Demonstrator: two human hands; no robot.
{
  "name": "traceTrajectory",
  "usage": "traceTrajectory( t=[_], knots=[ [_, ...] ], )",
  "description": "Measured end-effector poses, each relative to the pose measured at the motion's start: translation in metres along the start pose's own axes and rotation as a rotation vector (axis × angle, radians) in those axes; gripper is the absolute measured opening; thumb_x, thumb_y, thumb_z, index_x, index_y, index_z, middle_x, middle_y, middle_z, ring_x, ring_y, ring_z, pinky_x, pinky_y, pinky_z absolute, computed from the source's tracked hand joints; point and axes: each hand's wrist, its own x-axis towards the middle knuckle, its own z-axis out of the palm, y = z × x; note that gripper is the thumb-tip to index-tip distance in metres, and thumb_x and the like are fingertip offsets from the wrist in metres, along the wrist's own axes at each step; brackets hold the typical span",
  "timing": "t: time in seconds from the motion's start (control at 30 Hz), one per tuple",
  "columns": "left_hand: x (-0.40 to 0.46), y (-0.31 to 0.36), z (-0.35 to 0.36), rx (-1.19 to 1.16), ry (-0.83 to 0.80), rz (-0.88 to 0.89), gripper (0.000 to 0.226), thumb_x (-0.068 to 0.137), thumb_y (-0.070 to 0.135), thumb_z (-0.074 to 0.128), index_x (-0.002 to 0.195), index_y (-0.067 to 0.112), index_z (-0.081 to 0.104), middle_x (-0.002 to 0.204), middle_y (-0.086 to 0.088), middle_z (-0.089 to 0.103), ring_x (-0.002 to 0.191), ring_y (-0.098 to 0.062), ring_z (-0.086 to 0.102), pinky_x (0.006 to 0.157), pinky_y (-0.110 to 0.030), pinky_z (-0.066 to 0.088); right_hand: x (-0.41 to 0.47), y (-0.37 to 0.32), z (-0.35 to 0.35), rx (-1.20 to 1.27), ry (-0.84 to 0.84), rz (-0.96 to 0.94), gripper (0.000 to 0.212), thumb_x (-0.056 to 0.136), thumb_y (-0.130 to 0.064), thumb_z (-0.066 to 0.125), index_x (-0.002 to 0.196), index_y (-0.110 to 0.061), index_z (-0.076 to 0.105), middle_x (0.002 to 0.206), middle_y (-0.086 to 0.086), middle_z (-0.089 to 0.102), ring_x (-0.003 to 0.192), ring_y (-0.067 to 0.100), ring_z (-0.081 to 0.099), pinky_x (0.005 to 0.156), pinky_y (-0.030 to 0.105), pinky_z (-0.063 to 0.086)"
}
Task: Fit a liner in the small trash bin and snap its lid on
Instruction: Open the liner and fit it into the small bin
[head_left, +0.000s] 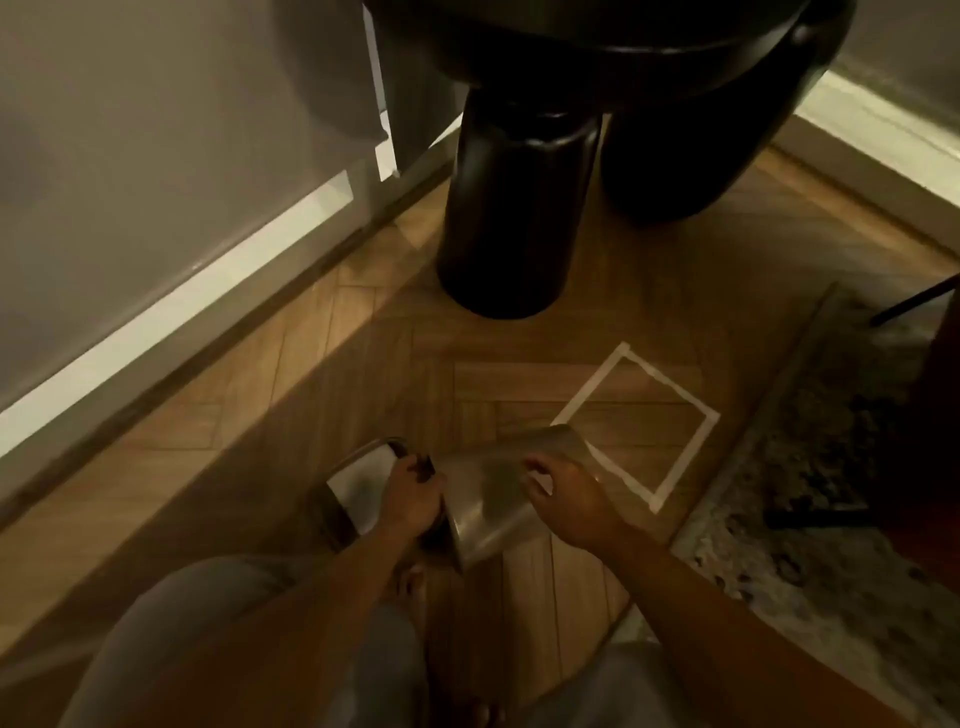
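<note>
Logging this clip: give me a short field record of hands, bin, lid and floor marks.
left hand: gripping the lid
lid: metal-rimmed, beside the bin, not fitted
right hand: on the bin
bin: metal, tilted, held low over the floor
liner: none clearly visible
tape square: on floor, right of bin
rug: far right

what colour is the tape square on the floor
White or off-white: the tape square outlines bare herringbone wood floor. The head view, the only one, shows it.
</note>
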Motion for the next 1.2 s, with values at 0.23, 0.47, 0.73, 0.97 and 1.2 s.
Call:
traceTrajectory(
  t=[0.23,0.47,0.73,0.97,1.2],
  knots=[
    [0.038,-0.02,0.019,-0.143,-0.082,-0.144,0.025,0.101,0.026,0.058,0.12,0.012,0.064,0.115,-0.018,0.069,0.105,-0.034,0.066,0.099,-0.048,0.054,0.041,0.025,0.042,-0.243,-0.226,-0.065,0.051,0.099,-0.033,0.061,0.148,-0.021,0.055,0.155,0.008,0.048,0.141,0.03,0.046,0.112,0.043,0.043],
    [0.049,-0.023,0.024,-0.214,-0.094,-0.163,0.018,0.105,0.025,0.051,0.118,0.019,0.062,0.112,-0.01,0.07,0.104,-0.029,0.068,0.082,-0.041,0.06,0.049,0.026,0.057,-0.425,-0.208,-0.092,0.06,0.096,-0.039,0.062,0.151,-0.02,0.048,0.161,0.007,0.036,0.147,0.032,0.032,0.114,0.049,0.036],
    [0.037,-0.004,0.026,-0.267,-0.15,-0.182,0.028,0.105,0.032,0.051,0.105,0.01,0.068,0.098,-0.013,0.07,0.087,-0.027,0.066,0.068,-0.032,0.053,0.037,0.022,0.048,-0.416,-0.109,-0.155,0.042,0.095,-0.042,0.063,0.132,-0.023,0.066,0.144,0.005,0.057,0.138,0.032,0.046,0.116,0.053,0.03],
    [0.023,0.031,0.029,0.071,-0.234,0.082,0.035,0.103,0.026,0.053,0.104,-0.002,0.074,0.102,-0.021,0.074,0.096,-0.034,0.07,0.092,-0.043,0.055,0.015,-0.004,0.03,-0.336,-0.007,-0.149,0.024,0.098,-0.044,0.059,0.102,-0.026,0.073,0.101,-0.005,0.074,0.098,0.019,0.066,0.099,0.041,0.043],
    [0.016,0.051,0.038,0.127,-0.325,0.107,0.04,0.104,0.033,0.051,0.097,0.002,0.074,0.095,-0.011,0.074,0.1,-0.032,0.071,0.091,-0.042,0.054,-0.009,-0.006,0.031,-0.339,-0.139,0.03,0.029,0.098,-0.049,0.059,0.095,-0.022,0.069,0.088,-0.003,0.07,0.082,0.018,0.066,0.079,0.033,0.049]
  ],
)
